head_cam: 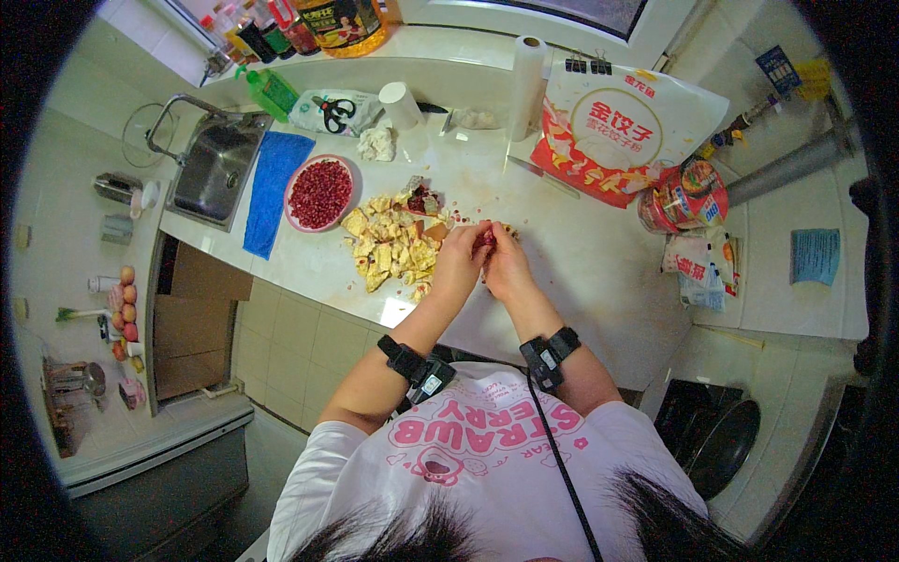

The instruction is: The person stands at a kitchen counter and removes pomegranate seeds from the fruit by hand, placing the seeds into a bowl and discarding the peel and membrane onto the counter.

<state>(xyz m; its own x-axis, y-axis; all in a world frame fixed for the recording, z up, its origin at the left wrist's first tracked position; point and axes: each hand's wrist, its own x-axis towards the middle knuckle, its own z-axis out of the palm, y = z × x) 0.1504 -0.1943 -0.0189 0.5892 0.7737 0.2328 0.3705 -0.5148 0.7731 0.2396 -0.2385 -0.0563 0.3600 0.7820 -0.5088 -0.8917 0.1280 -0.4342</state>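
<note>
My left hand and my right hand meet over the white countertop. Their fingers close around a small dark red piece of pomegranate, mostly hidden by them. Left of my hands spreads a heap of torn yellowish pomegranate peel and pith. At the heap's far edge lies a pomegranate chunk with red arils showing. A few loose arils are scattered just beyond my fingertips. Farther left stands a pink-rimmed bowl full of red pomegranate arils.
A blue cloth lies between the bowl and a steel sink. Toward the back right, a knife rests before a large flour bag. Instant noodle tubs stand at right. Black scissors lie on a white pack at the back.
</note>
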